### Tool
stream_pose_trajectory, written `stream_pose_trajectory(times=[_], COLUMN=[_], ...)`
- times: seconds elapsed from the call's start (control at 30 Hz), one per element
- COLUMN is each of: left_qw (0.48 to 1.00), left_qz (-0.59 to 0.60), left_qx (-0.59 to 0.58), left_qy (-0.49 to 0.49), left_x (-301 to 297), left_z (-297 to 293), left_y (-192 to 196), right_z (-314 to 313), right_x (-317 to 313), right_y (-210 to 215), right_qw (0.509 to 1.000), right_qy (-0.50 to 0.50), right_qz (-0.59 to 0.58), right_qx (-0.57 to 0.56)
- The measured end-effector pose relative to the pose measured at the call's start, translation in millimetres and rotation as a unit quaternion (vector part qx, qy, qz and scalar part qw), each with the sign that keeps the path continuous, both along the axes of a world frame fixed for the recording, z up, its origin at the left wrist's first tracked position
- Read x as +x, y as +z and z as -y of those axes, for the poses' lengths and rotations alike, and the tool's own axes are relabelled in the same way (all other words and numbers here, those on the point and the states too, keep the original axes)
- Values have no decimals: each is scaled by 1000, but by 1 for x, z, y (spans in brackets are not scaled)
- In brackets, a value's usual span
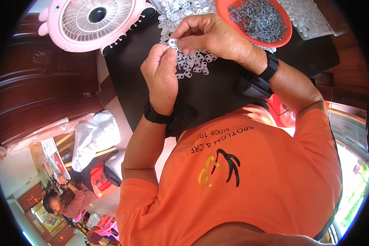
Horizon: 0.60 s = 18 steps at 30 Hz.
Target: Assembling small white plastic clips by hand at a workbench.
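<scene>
Above the dark tabletop, my two hands meet at a small white plastic piece with a round hole (173, 42). My left hand (162, 74) is closed, its thumb and finger pinching the lower end of the piece. From the right, my right hand (207, 37) grips the upper end between thumb and fingertips. Whether a tiny part sits between the fingers is too small to tell. Right below and behind my hands lies a loose pile of similar white plastic pieces (192, 65), with more of them (168, 22) heaped farther back.
A red-orange bowl (289, 30) full of small metal pins stands at the back right, beside a clear bag of whitish pieces (305, 18). A pink fan (55, 37) stands at the back left. Another person (76, 199) sits far off at the lower left.
</scene>
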State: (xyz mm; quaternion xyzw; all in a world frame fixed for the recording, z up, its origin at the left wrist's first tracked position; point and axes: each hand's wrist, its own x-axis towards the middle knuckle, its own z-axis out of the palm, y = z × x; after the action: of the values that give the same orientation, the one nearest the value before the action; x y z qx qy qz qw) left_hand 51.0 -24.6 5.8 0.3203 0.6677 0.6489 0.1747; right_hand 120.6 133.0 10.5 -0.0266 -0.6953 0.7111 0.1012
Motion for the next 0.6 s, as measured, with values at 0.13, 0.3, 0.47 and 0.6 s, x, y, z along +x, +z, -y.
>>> stream_pose_trajectory(times=[0.13, 0.3, 0.47, 0.6], left_qw=[1000, 1000, 1000, 998], left_qz=[-7, 4, 11, 42], left_qx=[-3, 4, 1, 33], left_qy=[-2, -7, -11, -17], left_x=[-2, 0, -1, -5], left_z=[0, 0, 1, 1], left_y=[-2, -2, 0, 0], right_z=[-1, 1, 0, 4], right_x=[0, 0, 1, 0], right_y=[-2, -1, 0, -2], right_qw=[1000, 1000, 1000, 997], right_qy=[0, 1, 25, 21], right_qz=[-11, -4, 12, -41], right_qx=[23, 14, 2, 59])
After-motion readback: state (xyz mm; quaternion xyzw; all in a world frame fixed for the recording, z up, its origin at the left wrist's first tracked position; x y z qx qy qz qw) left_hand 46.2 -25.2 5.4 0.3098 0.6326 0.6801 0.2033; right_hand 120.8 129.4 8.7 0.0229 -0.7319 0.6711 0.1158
